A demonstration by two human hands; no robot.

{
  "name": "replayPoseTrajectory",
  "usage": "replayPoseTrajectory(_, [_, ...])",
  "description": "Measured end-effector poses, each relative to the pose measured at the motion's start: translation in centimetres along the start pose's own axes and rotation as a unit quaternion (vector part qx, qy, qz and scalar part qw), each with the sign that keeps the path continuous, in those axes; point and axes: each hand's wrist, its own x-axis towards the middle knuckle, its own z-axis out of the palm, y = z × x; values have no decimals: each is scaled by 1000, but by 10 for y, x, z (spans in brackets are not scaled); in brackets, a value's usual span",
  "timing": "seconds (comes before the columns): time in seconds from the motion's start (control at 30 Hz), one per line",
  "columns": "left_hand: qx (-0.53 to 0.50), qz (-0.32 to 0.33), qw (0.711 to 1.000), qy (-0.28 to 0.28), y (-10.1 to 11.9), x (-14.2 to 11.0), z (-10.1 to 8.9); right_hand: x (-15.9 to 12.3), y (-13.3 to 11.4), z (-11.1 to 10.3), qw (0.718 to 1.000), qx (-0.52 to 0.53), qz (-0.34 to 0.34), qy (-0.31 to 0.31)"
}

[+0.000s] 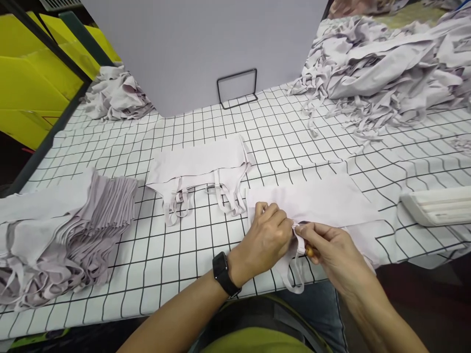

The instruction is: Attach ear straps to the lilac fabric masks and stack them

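Note:
A pale lilac strappy garment, seemingly a camisole or bra top, lies at the table's front edge, its thin straps hanging toward me. My left hand, with a black watch on the wrist, is closed and pinches this garment near a strap joint. Close against it, my right hand has thumb and fingers pressed together at the same strap. Tucked in its fingers is a small orange-handled tool, which looks like thread snips; most of it is hidden. Another such garment lies flat farther left, straps toward me.
A neat stack of lilac garments sits at left. Loose heaps lie at back left and back right. A grey panel with a black wire stand rises behind. A white plastic object is at right; yellow bins stand left.

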Motion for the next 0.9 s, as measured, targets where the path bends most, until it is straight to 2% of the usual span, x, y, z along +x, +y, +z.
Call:
replayPoseTrajectory(0.17, [-14,-16,999,24,-1,0,1,-1,-6,1,1000,6,-2,29])
replayPoseTrajectory(0.4, [-30,-23,998,53,-1,0,3,-1,-7,-1,999,-9,12,30])
replayPoseTrajectory(0.9, [18,5,999,42,-1,1,3,6,-1,-1,1000,-5,-8,27])
